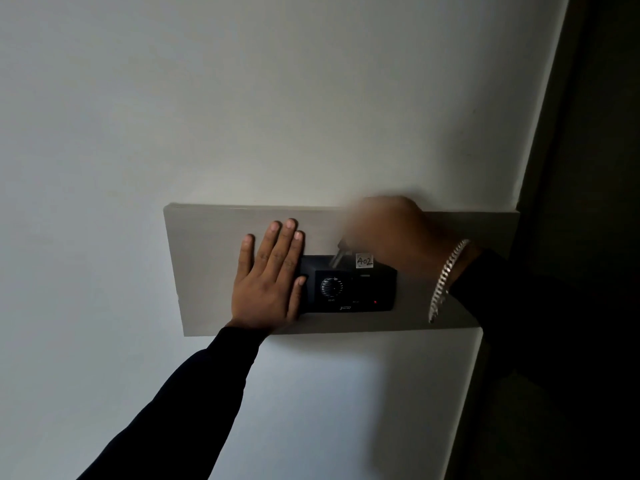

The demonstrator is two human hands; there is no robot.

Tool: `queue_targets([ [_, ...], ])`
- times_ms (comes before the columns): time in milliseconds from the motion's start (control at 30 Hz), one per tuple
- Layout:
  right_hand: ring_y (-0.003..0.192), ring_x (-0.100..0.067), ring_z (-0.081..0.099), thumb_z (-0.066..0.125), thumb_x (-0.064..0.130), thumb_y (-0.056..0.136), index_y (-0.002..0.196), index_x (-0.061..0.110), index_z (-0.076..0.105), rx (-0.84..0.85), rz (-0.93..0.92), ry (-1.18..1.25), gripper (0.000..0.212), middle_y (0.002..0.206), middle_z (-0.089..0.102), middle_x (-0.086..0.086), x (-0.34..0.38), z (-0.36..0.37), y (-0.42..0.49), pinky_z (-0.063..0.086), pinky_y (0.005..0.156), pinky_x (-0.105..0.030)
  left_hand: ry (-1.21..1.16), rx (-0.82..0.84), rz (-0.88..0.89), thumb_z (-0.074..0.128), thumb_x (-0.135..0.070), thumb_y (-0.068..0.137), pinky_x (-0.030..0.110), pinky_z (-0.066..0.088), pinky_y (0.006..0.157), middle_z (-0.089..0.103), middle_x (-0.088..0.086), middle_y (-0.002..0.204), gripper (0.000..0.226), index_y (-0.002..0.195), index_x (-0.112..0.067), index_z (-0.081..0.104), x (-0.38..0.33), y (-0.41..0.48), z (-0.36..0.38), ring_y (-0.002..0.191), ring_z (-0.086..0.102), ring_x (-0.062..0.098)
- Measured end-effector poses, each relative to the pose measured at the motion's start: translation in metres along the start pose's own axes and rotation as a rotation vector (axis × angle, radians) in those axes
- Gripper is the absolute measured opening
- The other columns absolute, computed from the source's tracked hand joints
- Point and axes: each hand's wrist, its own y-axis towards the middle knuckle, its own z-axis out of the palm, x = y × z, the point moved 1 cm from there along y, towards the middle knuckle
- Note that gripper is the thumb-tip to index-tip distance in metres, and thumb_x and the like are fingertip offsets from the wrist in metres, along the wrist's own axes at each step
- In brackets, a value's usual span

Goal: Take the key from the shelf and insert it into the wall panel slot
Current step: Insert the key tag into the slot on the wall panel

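Your left hand (269,276) lay flat, fingers (288,237) spread, on the grey wall board (207,265), its thumb edge overlapping the left end of the black wall panel (349,289). Your right hand (388,233), blurred, was closed on the key (337,255), which pointed down at the panel's top edge; whether the tip was in a slot could not be told. A white tag (364,260) marked "A02" hung beside the key. A silver chain bracelet (446,278) circled your right wrist, and a small red light (375,302) showed on the panel.
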Motion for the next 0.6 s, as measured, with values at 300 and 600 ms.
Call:
queue_targets([
  [300,0.081,-0.019,0.065,0.068,0.005,0.084,0.092,0.0,0.076,-0.481,0.128,0.236,0.012,0.09,0.068,-0.013,-0.013,0.034,-0.037,0.053,0.075,-0.024,-0.001,-0.008,-0.002,0.03,-0.036,0.098,0.052,0.008,0.127,0.022,0.01,0.165,0.064,0.156,-0.009,0.025,0.0,0.0,0.0,0.156,0.017,0.028],
  [600,0.081,-0.021,0.069,0.069,0.006,0.084,0.089,0.003,0.078,-0.431,0.041,0.164,0.011,0.086,0.077,-0.01,-0.01,0.021,-0.027,0.055,0.077,-0.032,0.011,0.006,0.002,0.028,-0.037,0.099,0.051,0.006,0.128,0.013,0.007,0.168,0.064,0.157,-0.009,0.022,0.001,-0.001,0.001,0.156,0.014,0.027],
])
